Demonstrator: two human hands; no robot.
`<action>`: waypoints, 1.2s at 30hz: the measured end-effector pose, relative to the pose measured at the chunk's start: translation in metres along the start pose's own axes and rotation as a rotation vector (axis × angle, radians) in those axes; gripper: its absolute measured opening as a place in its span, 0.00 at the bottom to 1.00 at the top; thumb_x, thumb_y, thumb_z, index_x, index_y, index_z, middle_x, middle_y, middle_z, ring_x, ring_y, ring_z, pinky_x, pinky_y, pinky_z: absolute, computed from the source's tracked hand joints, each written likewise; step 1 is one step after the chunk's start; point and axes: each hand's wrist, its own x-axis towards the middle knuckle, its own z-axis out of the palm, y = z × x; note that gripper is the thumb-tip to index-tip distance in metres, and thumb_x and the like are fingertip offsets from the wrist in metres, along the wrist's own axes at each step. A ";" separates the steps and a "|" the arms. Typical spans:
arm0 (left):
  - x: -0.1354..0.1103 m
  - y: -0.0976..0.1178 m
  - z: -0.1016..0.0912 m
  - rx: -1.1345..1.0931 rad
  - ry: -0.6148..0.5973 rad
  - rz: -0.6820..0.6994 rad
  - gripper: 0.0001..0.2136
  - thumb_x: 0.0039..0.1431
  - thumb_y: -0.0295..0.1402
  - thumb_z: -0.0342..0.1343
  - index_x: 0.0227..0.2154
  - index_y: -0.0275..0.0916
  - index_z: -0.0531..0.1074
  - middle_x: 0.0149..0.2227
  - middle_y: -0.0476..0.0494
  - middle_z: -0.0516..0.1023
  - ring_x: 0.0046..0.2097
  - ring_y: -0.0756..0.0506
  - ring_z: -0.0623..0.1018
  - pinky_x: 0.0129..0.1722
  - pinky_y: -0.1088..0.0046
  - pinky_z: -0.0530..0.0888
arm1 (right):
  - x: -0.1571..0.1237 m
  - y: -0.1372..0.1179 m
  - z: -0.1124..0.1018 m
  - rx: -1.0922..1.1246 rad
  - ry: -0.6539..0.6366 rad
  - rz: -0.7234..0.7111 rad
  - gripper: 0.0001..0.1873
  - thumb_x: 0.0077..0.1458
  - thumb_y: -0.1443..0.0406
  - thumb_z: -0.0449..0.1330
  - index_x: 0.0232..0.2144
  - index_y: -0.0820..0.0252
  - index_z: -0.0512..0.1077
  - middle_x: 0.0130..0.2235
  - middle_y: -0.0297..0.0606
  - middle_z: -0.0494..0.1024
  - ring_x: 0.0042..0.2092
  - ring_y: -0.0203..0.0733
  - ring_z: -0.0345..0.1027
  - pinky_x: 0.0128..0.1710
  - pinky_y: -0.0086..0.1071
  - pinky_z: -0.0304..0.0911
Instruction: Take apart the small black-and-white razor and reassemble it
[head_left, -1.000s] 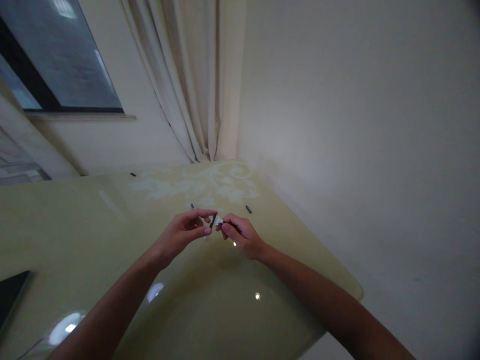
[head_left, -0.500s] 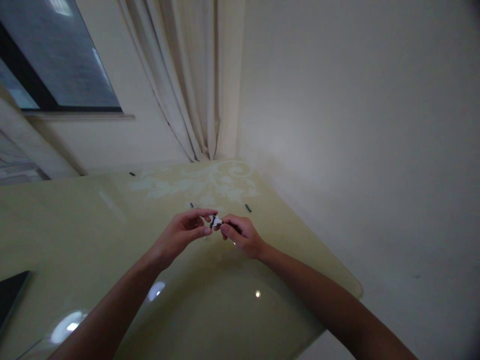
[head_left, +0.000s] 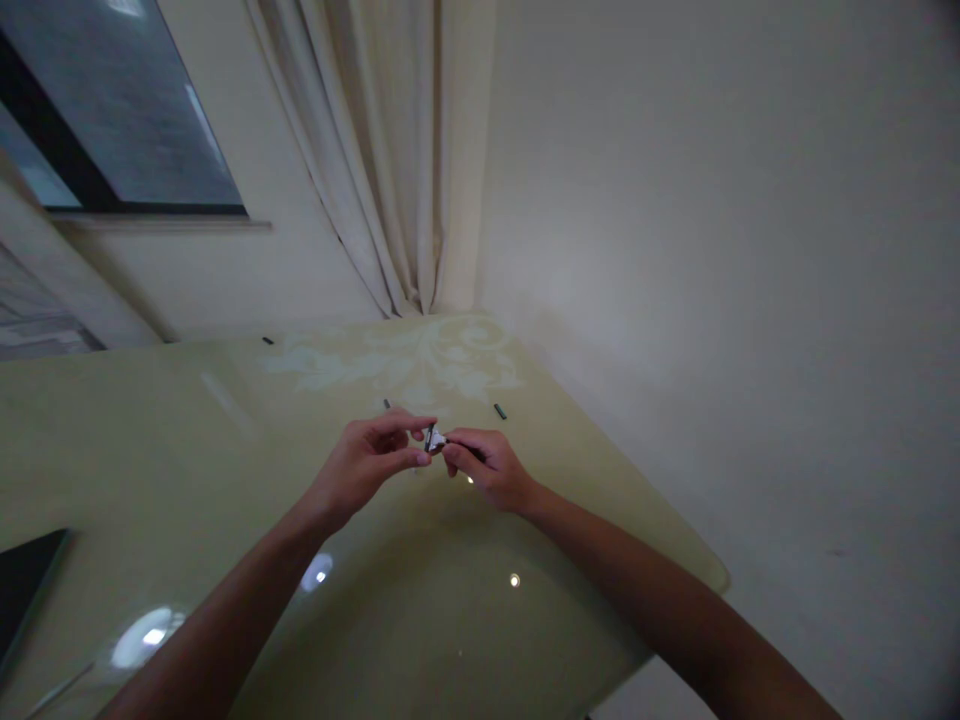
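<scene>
Both my hands meet above the middle of a glossy yellow-green table [head_left: 225,470]. My left hand [head_left: 367,465] pinches with thumb and forefinger at a tiny white-and-dark object [head_left: 433,439]. My right hand [head_left: 484,465] is closed on the same small object from the other side. What the object is stays too small to tell. Two short dark pieces lie on the table just beyond the hands, one [head_left: 500,411] to the right and one [head_left: 387,404] to the left.
A third dark piece [head_left: 267,341] lies near the table's far edge. A cream curtain [head_left: 397,150] hangs in the corner, with a window [head_left: 112,110] at upper left. A dark flat thing [head_left: 26,580] sits at the left table edge. The table's right edge runs close to the wall.
The hands have stayed together on the small object, with only slight finger shifts. The view has drifted a little.
</scene>
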 end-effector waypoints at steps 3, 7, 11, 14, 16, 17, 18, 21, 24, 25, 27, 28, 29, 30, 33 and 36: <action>0.000 -0.001 0.004 0.001 0.022 -0.017 0.18 0.49 0.37 0.73 0.44 0.41 0.84 0.35 0.44 0.78 0.36 0.46 0.76 0.35 0.69 0.75 | 0.000 0.000 0.001 0.013 0.017 0.006 0.25 0.70 0.50 0.55 0.28 0.61 0.72 0.26 0.32 0.70 0.28 0.35 0.59 0.32 0.30 0.55; 0.000 0.000 0.006 0.073 0.035 -0.033 0.18 0.50 0.38 0.72 0.45 0.41 0.83 0.31 0.48 0.75 0.33 0.48 0.73 0.33 0.70 0.72 | 0.000 0.001 0.002 0.015 0.039 0.016 0.24 0.70 0.50 0.55 0.28 0.60 0.72 0.26 0.32 0.69 0.28 0.35 0.59 0.32 0.31 0.55; 0.001 0.005 0.001 0.153 -0.009 -0.042 0.20 0.54 0.41 0.70 0.48 0.40 0.80 0.26 0.52 0.69 0.29 0.49 0.69 0.30 0.72 0.68 | 0.000 0.002 0.002 0.024 0.068 0.031 0.22 0.70 0.51 0.55 0.31 0.60 0.74 0.28 0.34 0.71 0.29 0.36 0.61 0.32 0.31 0.55; 0.001 0.008 -0.002 0.198 -0.054 -0.043 0.23 0.53 0.42 0.70 0.52 0.41 0.78 0.25 0.54 0.66 0.28 0.50 0.67 0.29 0.74 0.65 | -0.001 0.003 0.003 0.027 0.076 0.055 0.21 0.69 0.49 0.56 0.36 0.60 0.76 0.28 0.34 0.72 0.29 0.36 0.60 0.30 0.31 0.55; 0.002 0.008 -0.003 0.229 -0.061 -0.023 0.22 0.54 0.42 0.69 0.51 0.41 0.78 0.26 0.54 0.67 0.28 0.51 0.67 0.29 0.74 0.65 | -0.001 0.004 0.003 0.027 0.071 0.068 0.22 0.68 0.49 0.56 0.37 0.60 0.76 0.28 0.34 0.72 0.28 0.36 0.60 0.30 0.31 0.55; 0.002 0.007 -0.003 0.244 -0.055 -0.008 0.21 0.54 0.41 0.69 0.50 0.41 0.79 0.26 0.54 0.67 0.29 0.51 0.67 0.29 0.74 0.65 | -0.001 0.004 0.003 0.022 0.068 0.069 0.22 0.68 0.48 0.57 0.37 0.60 0.76 0.28 0.34 0.72 0.28 0.36 0.59 0.30 0.30 0.55; 0.003 0.006 -0.003 0.254 -0.042 0.006 0.19 0.55 0.41 0.69 0.49 0.41 0.79 0.27 0.53 0.68 0.29 0.51 0.67 0.29 0.74 0.65 | 0.000 0.004 0.002 0.015 0.066 0.066 0.22 0.68 0.49 0.57 0.36 0.60 0.76 0.28 0.33 0.71 0.28 0.36 0.59 0.30 0.30 0.55; 0.003 0.002 -0.002 0.230 -0.010 0.009 0.18 0.57 0.42 0.67 0.48 0.40 0.79 0.28 0.52 0.69 0.30 0.50 0.67 0.30 0.74 0.65 | 0.002 0.004 0.002 -0.002 0.078 0.059 0.21 0.68 0.50 0.57 0.35 0.60 0.76 0.28 0.33 0.71 0.29 0.35 0.59 0.31 0.30 0.55; 0.003 -0.003 -0.004 0.203 -0.004 -0.012 0.18 0.57 0.43 0.67 0.48 0.40 0.78 0.27 0.53 0.68 0.30 0.50 0.67 0.30 0.74 0.64 | 0.004 0.005 0.003 0.085 0.062 0.103 0.22 0.67 0.49 0.57 0.35 0.61 0.75 0.28 0.33 0.71 0.28 0.34 0.59 0.30 0.30 0.54; 0.003 -0.005 -0.005 0.204 -0.009 -0.017 0.19 0.57 0.43 0.67 0.47 0.40 0.77 0.27 0.53 0.68 0.29 0.50 0.67 0.30 0.74 0.64 | 0.004 0.006 0.004 0.150 0.032 0.139 0.23 0.67 0.48 0.57 0.35 0.61 0.75 0.27 0.32 0.71 0.27 0.34 0.58 0.28 0.29 0.53; 0.003 -0.007 -0.008 0.207 -0.031 -0.025 0.19 0.56 0.43 0.67 0.48 0.40 0.77 0.26 0.54 0.66 0.29 0.50 0.67 0.30 0.74 0.64 | 0.005 0.009 0.005 0.285 -0.042 0.220 0.24 0.65 0.46 0.57 0.35 0.61 0.73 0.25 0.30 0.68 0.25 0.33 0.55 0.25 0.29 0.51; 0.003 -0.008 -0.010 0.204 -0.045 -0.028 0.19 0.56 0.43 0.67 0.48 0.40 0.78 0.26 0.54 0.66 0.29 0.50 0.66 0.30 0.74 0.64 | 0.005 0.010 0.006 0.336 -0.071 0.253 0.24 0.65 0.45 0.58 0.35 0.61 0.72 0.23 0.28 0.66 0.24 0.32 0.53 0.24 0.28 0.50; 0.003 -0.009 -0.012 0.201 -0.057 -0.031 0.20 0.56 0.43 0.67 0.49 0.40 0.78 0.25 0.55 0.65 0.29 0.50 0.66 0.30 0.74 0.64 | 0.006 0.011 0.006 0.371 -0.089 0.274 0.24 0.64 0.44 0.58 0.35 0.61 0.72 0.23 0.27 0.64 0.23 0.32 0.52 0.24 0.28 0.49; 0.003 -0.010 -0.014 0.202 -0.067 -0.034 0.20 0.56 0.43 0.67 0.49 0.40 0.78 0.25 0.55 0.64 0.29 0.50 0.66 0.29 0.74 0.63 | 0.006 0.013 0.007 0.388 -0.098 0.282 0.24 0.63 0.44 0.59 0.35 0.61 0.71 0.22 0.26 0.63 0.23 0.31 0.52 0.24 0.28 0.48; 0.004 -0.010 -0.018 0.224 -0.080 -0.041 0.21 0.56 0.44 0.67 0.49 0.40 0.78 0.26 0.55 0.63 0.29 0.50 0.65 0.30 0.74 0.63 | 0.007 0.015 0.006 0.377 -0.099 0.274 0.24 0.61 0.45 0.62 0.34 0.60 0.71 0.22 0.26 0.63 0.23 0.31 0.51 0.23 0.28 0.47; 0.004 -0.009 -0.019 0.243 -0.084 -0.042 0.21 0.56 0.44 0.68 0.49 0.40 0.78 0.25 0.55 0.63 0.29 0.50 0.65 0.30 0.74 0.64 | 0.007 0.016 0.006 0.318 -0.079 0.272 0.23 0.57 0.46 0.66 0.32 0.60 0.70 0.23 0.26 0.63 0.24 0.31 0.53 0.24 0.27 0.48</action>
